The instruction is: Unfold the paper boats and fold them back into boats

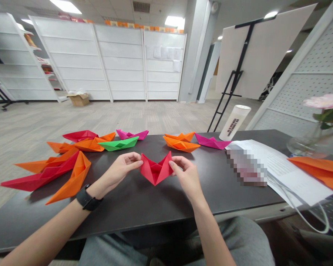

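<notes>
We're over the tabletop (144,207), and all eyes are on the red paper boat (156,170), right at the middle of it, between the two hands. The left hand (118,171) has a closed grip on the boat's left point, and the right hand (185,178) has a closed grip on its right point. The crisp folds spread into a wide V. Just beyond, we see a green paper boat (118,144), an orange paper boat (181,145) and a pink paper boat (211,142), with printed papers (294,173) off to the right.
</notes>
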The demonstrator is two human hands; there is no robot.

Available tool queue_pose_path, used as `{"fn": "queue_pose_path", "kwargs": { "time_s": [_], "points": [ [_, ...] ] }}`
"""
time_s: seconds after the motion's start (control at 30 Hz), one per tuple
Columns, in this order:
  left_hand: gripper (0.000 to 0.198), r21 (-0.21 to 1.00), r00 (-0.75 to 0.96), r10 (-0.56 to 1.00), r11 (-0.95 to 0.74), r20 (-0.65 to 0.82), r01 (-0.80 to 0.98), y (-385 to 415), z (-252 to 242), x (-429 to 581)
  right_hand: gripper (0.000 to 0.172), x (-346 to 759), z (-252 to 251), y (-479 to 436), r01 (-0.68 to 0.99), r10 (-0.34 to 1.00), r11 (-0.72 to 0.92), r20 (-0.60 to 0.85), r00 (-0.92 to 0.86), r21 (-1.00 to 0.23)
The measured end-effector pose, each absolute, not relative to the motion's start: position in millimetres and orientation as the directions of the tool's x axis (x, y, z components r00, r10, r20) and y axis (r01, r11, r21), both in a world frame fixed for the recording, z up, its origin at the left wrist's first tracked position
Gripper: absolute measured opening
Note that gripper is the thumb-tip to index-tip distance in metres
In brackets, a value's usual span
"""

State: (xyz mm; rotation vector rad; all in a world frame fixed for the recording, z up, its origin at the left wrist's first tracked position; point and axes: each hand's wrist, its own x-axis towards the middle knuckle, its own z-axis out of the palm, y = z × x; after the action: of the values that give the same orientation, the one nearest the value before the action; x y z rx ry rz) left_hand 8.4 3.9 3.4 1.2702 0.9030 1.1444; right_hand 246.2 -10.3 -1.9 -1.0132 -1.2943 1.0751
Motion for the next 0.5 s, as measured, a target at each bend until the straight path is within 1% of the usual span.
{"fn": "queue_pose_path", "kwargs": {
  "time_s": [0.13, 0.17, 0.27, 0.33, 0.43, 0.5],
  "points": [
    [0.024, 0.981, 0.120, 0.988, -0.069, 0.092, -0.183, 3.4, 7.2, 10.7, 0.024, 248.1, -5.6, -4.8, -0.104, 0.973, 0.224, 0.216, 0.081, -0.969],
    [0.026, 0.979, 0.095, 0.991, -0.074, 0.093, -0.192, 3.0, 8.3, 11.2, 0.026, 248.1, -6.8, -3.6, -0.142, 0.972, 0.222, 0.206, 0.115, -0.965],
    [0.032, 0.966, 0.042, 0.992, -0.103, 0.116, -0.236, 2.3, 10.2, 11.6, 0.039, 248.0, -7.9, -2.3, -0.243, 0.968, 0.214, 0.172, 0.181, -0.946],
    [0.036, 0.958, 0.031, 0.992, -0.112, 0.124, -0.266, 2.4, 10.3, 11.3, 0.042, 248.2, -6.1, -3.8, -0.236, 0.978, 0.193, 0.166, 0.128, -0.952],
    [0.041, 0.960, 0.036, 0.993, -0.102, 0.115, -0.260, 2.7, 10.3, 11.0, 0.035, 249.0, -1.8, -7.6, -0.184, 0.989, 0.144, 0.150, -0.017, -0.972],
    [0.037, 0.963, 0.048, 0.993, -0.096, 0.112, -0.251, 2.5, 10.8, 11.2, 0.032, 249.1, 0.2, -9.1, -0.210, 0.989, 0.127, 0.140, -0.051, -0.969]
  ]
}}
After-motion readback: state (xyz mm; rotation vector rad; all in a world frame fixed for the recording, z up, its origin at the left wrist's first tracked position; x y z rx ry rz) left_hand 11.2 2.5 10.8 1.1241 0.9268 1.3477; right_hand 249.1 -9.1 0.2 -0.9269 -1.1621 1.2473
